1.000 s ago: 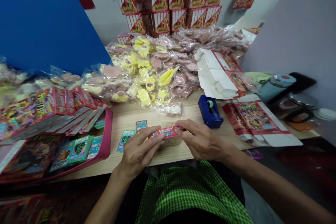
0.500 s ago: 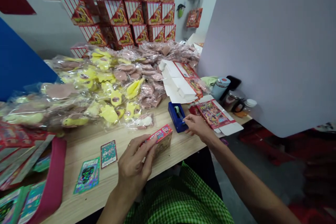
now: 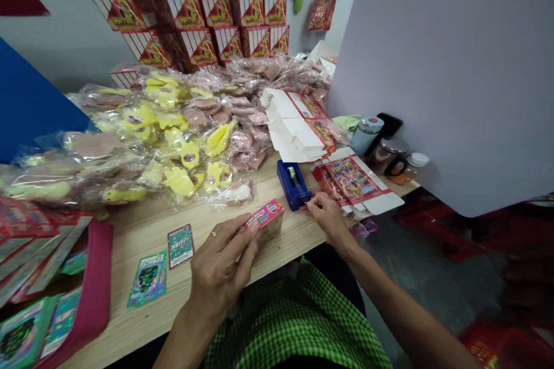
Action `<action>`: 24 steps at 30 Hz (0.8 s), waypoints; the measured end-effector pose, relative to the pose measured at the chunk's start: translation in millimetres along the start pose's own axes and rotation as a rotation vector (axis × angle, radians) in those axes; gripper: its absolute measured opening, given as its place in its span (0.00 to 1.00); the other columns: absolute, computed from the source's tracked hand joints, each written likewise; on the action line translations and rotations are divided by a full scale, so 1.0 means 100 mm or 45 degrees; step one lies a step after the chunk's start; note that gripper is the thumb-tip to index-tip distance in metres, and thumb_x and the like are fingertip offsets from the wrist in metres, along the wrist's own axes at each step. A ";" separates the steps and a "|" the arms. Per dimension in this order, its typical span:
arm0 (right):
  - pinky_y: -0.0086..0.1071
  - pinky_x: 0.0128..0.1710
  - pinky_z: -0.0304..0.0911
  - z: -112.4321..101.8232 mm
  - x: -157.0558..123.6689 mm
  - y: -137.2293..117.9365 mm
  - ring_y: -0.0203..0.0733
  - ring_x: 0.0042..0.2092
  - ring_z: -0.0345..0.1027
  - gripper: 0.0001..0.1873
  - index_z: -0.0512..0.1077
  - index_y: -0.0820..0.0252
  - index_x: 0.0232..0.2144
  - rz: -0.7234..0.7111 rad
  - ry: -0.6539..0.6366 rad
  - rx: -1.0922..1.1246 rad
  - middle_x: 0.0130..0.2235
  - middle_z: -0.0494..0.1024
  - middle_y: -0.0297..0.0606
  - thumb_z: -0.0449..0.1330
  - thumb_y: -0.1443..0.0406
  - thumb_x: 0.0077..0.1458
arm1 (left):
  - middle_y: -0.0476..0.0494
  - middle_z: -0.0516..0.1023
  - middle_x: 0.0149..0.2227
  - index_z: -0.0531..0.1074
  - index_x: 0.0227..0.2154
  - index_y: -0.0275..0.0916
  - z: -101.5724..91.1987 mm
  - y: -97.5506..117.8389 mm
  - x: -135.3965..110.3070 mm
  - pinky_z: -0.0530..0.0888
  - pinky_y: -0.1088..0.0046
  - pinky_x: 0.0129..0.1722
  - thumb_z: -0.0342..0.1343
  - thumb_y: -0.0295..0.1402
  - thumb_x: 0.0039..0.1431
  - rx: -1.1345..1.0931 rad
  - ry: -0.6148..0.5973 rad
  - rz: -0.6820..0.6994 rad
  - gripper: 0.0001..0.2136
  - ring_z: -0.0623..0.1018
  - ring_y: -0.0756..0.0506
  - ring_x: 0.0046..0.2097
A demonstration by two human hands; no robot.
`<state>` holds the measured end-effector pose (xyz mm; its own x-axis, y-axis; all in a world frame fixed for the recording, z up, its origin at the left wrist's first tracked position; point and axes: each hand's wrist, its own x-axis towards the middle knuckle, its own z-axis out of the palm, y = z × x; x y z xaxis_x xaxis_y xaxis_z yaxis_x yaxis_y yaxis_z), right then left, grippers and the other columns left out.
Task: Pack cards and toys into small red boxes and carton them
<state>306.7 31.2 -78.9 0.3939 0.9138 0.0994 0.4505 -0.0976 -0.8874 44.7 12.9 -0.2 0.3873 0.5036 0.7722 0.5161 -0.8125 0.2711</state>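
Note:
My left hand (image 3: 225,262) is wrapped round a small printed box (image 3: 273,222) with a red and pink top, held at the table's front edge. To its right stands a blue tape dispenser (image 3: 289,187) with a roll of clear tape (image 3: 291,173) in it. My right hand (image 3: 326,212) pinches at the dispenser's front end, thumb and forefinger together on the end of the tape. The tape is thin and hard to see between the fingertips. Two shiny cards, one teal and red (image 3: 180,246) and one holographic green (image 3: 148,280), lie left of my left hand.
Bagged yellow and pink soft pieces (image 3: 190,121) are heaped across the back. Flat box blanks (image 3: 294,127) lie behind the dispenser, an unfolded carton (image 3: 357,181) right of it. A pink bin (image 3: 97,282) holds cards at left. Cups and bottles (image 3: 367,132) stand by a grey partition (image 3: 445,81).
My right hand has moved slightly down and toward me, over the dispenser's front end. My left hand keeps its hold on the box. The whole view has shifted a little.

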 end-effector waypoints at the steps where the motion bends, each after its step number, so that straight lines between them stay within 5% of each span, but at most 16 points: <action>1: 0.37 0.39 0.69 -0.03 -0.03 -0.02 0.48 0.39 0.72 0.13 0.62 0.54 0.20 -0.022 0.005 0.003 0.32 0.75 0.39 0.58 0.60 0.54 | 0.36 0.82 0.46 0.78 0.45 0.34 0.00 0.00 0.00 0.81 0.70 0.47 0.61 0.21 0.62 0.004 0.001 -0.003 0.09 0.82 0.45 0.46; 6: 0.37 0.40 0.65 -0.22 -0.33 -0.40 0.47 0.41 0.71 0.08 0.65 0.55 0.26 -0.196 -0.003 0.022 0.36 0.76 0.40 0.56 0.62 0.58 | 0.36 0.82 0.45 0.78 0.43 0.34 0.00 0.05 0.03 0.82 0.70 0.43 0.59 0.22 0.64 -0.018 0.001 -0.063 0.07 0.82 0.45 0.44; 9: 0.32 0.28 0.60 -0.21 -0.56 -0.73 0.38 0.27 0.65 0.09 0.66 0.55 0.31 -0.319 -0.267 0.179 0.26 0.71 0.31 0.54 0.63 0.65 | 0.37 0.83 0.44 0.78 0.43 0.34 -0.01 0.05 0.05 0.82 0.70 0.43 0.59 0.22 0.64 -0.028 0.005 -0.060 0.07 0.83 0.46 0.43; 13: 0.29 0.23 0.57 -0.03 -0.70 -1.04 0.35 0.24 0.62 0.08 0.72 0.56 0.44 -0.302 -0.565 0.500 0.24 0.71 0.28 0.54 0.64 0.67 | 0.38 0.83 0.43 0.77 0.43 0.35 -0.01 0.02 0.04 0.81 0.71 0.45 0.60 0.22 0.63 -0.047 -0.022 -0.036 0.07 0.83 0.46 0.45; 17: 0.28 0.21 0.61 0.13 -0.66 -1.15 0.35 0.21 0.62 0.36 0.54 0.58 0.71 -0.162 -0.664 0.720 0.22 0.72 0.25 0.57 0.64 0.64 | 0.41 0.83 0.40 0.72 0.44 0.35 0.00 0.01 0.01 0.80 0.73 0.41 0.61 0.23 0.63 -0.054 0.014 -0.090 0.08 0.83 0.47 0.40; 24: 0.27 0.19 0.64 0.22 -0.63 -1.22 0.35 0.18 0.65 0.41 0.52 0.66 0.71 0.007 -0.660 0.766 0.20 0.74 0.26 0.59 0.61 0.60 | 0.40 0.81 0.42 0.71 0.50 0.35 0.00 0.01 0.01 0.80 0.73 0.42 0.60 0.23 0.64 -0.081 -0.002 -0.078 0.13 0.81 0.47 0.42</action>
<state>209.4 -5.4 13.2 -0.0947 0.9955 0.0032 -0.1187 -0.0081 -0.9929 45.6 12.6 0.3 0.3572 0.5536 0.7523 0.4894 -0.7969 0.3541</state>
